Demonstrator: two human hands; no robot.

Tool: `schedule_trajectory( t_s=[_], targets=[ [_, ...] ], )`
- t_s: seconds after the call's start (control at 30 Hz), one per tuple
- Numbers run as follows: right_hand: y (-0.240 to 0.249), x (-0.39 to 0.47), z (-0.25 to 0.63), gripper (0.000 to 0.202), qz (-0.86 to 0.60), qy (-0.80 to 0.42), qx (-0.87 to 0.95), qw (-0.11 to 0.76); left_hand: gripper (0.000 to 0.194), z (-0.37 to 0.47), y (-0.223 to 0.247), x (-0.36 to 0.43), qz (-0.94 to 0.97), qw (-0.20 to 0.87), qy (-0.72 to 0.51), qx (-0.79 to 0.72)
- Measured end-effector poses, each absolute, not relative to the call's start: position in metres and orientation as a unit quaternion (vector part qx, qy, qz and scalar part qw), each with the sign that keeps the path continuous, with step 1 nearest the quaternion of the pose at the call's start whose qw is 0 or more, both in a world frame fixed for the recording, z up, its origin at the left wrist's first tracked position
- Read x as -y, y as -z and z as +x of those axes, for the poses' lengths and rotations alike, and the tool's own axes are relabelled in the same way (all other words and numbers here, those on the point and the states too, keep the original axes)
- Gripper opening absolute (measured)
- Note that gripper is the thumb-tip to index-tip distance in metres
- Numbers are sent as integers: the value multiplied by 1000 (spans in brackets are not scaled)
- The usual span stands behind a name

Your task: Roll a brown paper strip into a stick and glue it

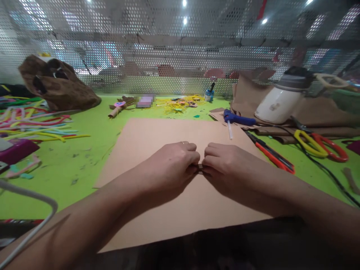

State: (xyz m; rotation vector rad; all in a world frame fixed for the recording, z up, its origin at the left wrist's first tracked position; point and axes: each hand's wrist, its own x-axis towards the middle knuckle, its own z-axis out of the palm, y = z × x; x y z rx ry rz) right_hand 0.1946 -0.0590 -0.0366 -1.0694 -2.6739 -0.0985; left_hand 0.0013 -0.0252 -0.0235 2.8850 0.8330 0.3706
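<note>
A perforated metal screen (112, 41) spans the back, behind the lime-green bench (67, 161). A large, flat tan sheet (157, 131) lies at the middle of the bench, its near edge jutting past the bench's front.

On the right, folded brown paper (247, 93) is heaped, with a white bottle (277, 103) with a grey collar tilted beside it. At the far left sits a crumpled brown bag (62, 86), and in front of it spread colourful fuzzy stems (42, 123).

The left hand (177, 161) and right hand (226, 161) come together over the sheet, fingers curled, nearly meeting. Scissors (320, 144) with yellow and orange-red handles lie right of an orange-and-black cutter (272, 155). A blue glue gun (239, 119) rests by the sheet's far right corner, its nozzle end hard to make out.

Yellow shreds (180, 105) lie behind the sheet, between a brown paper roll (116, 110) and a little blue jar (209, 94). Smallest is the brown strip (200, 168), pinched by both hands, one on each side, above the sheet.
</note>
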Motion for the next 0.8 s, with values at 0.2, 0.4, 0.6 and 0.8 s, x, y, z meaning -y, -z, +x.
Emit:
schedule_trajectory(
  t_s=[0.2, 0.4, 0.6, 0.8],
  targets=[
    [44, 53, 206, 17, -373, 11, 920, 121, 20, 0, 22, 28, 951, 62, -122, -277],
    [26, 55, 209, 15, -361, 3, 930, 64, 20, 1, 25, 33, 952, 42, -125, -276],
    [21, 58, 218, 15, -366, -55, 929, 30, 20, -1, 23, 33, 950, 51, -129, -279],
    [21, 63, 226, 17, -398, -45, 916, 32, 17, -2, 22, 33, 947, 66, -134, -283]
  ],
)
